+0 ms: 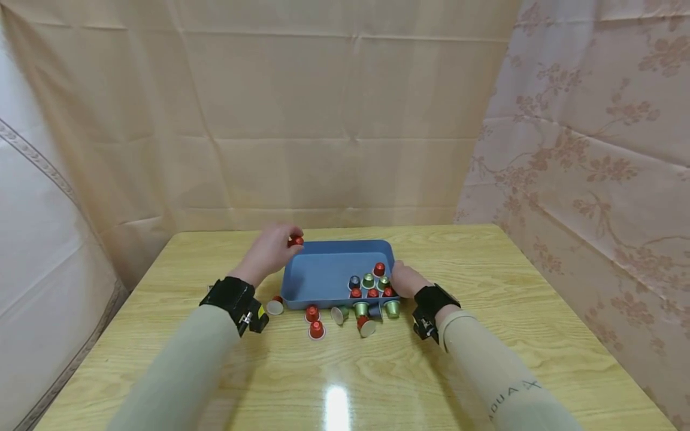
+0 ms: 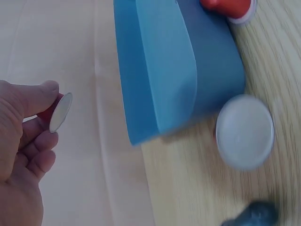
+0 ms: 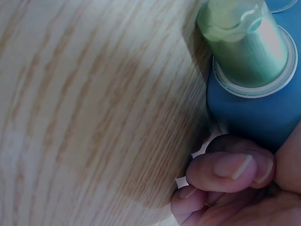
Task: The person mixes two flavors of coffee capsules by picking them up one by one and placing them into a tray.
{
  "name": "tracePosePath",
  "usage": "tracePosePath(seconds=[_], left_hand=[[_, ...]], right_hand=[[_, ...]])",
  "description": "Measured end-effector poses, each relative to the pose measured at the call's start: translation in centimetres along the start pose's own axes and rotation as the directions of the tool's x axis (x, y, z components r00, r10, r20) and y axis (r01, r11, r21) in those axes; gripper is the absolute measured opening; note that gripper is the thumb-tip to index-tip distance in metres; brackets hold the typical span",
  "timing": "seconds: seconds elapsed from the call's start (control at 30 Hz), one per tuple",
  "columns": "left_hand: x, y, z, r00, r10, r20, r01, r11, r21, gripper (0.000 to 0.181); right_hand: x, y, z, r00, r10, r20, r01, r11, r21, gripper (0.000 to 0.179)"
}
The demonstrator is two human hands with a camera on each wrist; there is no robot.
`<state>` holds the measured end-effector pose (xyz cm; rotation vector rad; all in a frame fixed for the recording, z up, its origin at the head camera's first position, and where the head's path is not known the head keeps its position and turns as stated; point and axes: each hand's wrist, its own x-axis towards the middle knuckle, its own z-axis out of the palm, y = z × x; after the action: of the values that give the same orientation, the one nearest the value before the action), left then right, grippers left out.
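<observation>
My left hand [image 1: 272,251] pinches a red coffee capsule [image 1: 295,241] between thumb and fingers near the far left corner of the blue tray [image 1: 318,269]. In the left wrist view the pale flat lid of that capsule [image 2: 61,112] faces the tray. At the tray's right end, my right hand [image 1: 408,279] holds the side wall; its curled fingers [image 3: 221,172] show in the right wrist view, the thumb's grip hidden. Inside the tray, red, green and dark blue capsules [image 1: 368,281] stand grouped at the right. A green capsule [image 3: 249,47] is close by the right hand.
Along the tray's front lie more capsules: two upright red ones [image 1: 316,330], a tipped red one [image 1: 366,327], a tipped green one [image 1: 339,315] and several others. Another red capsule [image 1: 275,306] lies by the left wrist. Cloth hangs behind the wooden table [image 1: 474,371].
</observation>
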<state>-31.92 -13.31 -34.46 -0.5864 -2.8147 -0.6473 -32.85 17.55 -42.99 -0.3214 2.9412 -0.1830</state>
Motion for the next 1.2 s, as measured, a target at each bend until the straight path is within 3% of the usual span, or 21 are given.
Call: tracePosePath(seconds=[0.2, 0.57, 0.8, 1.03, 1.2], left_hand=[[0.7, 1.5, 1.3, 0.999, 0.022, 0.040, -0.021, 0.999, -0.034, 0.028], [1.8, 3.3, 3.9, 0.991, 0.114, 0.065, -0.108, 0.990, -0.090, 0.022], [2.1, 4.2, 5.1, 0.984, 0.117, 0.135, -0.103, 0.989, -0.104, 0.021], [2.1, 4.4, 6.2, 0.979, 0.096, 0.179, -0.076, 0.990, -0.114, 0.019], [2.0, 4.4, 6.8, 0.976, 0.091, 0.197, -0.075, 0.993, -0.087, 0.021]], right_hand=[[0.0, 0.0, 0.1, 0.999, -0.019, 0.026, 0.021, 0.997, -0.068, 0.041], [0.2, -0.1, 0.0, 1.000, -0.008, -0.001, 0.008, 1.000, 0.004, 0.038], [0.3, -0.1, 0.1, 1.000, -0.001, -0.004, 0.001, 1.000, 0.005, 0.034], [0.2, -0.2, 0.2, 0.999, -0.037, -0.017, 0.036, 0.998, -0.056, 0.027], [0.1, -0.3, -0.1, 1.000, -0.012, -0.006, 0.012, 1.000, -0.010, 0.031]])
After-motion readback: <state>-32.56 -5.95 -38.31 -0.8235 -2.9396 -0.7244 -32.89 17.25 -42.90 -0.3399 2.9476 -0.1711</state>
